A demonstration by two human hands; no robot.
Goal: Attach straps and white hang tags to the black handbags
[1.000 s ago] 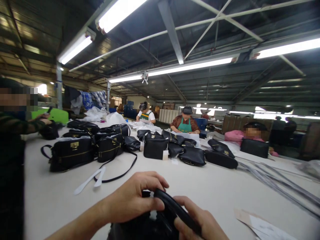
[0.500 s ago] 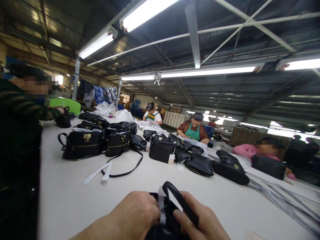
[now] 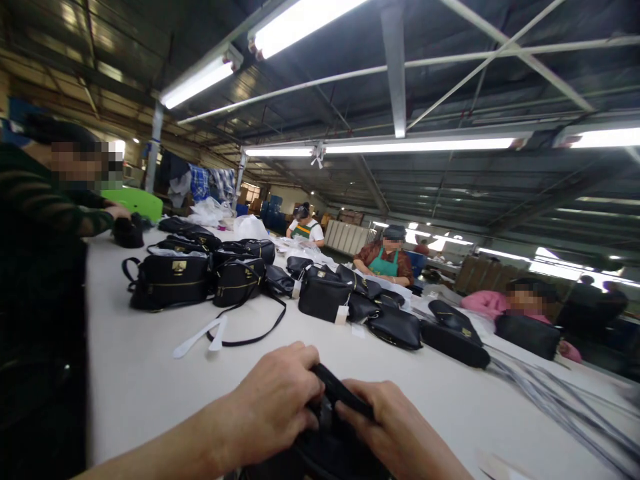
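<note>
A black handbag (image 3: 325,453) is in front of me at the bottom of the head view, its lower part cut off by the frame edge. My left hand (image 3: 277,400) grips the bag's upper left side, fingers curled over the edge near the opening. On the other side, my right hand (image 3: 383,420) is closed on the bag with the black strap under its thumb and fingers. A little pale material shows in the opening between the hands. What lies deeper inside is hidden.
Several black handbags (image 3: 173,280) stand in rows across the white table (image 3: 150,387). A white strip (image 3: 195,339) and a loose black strap lie before them. Grey strips (image 3: 555,400) run along the right. Co-workers sit or stand around, one at left (image 3: 45,200).
My left hand has risen and moved from the bag's opening to its upper edge and strap. The strap loop, upright before, is now lower and flatter. Less of the pale strip shows.
</note>
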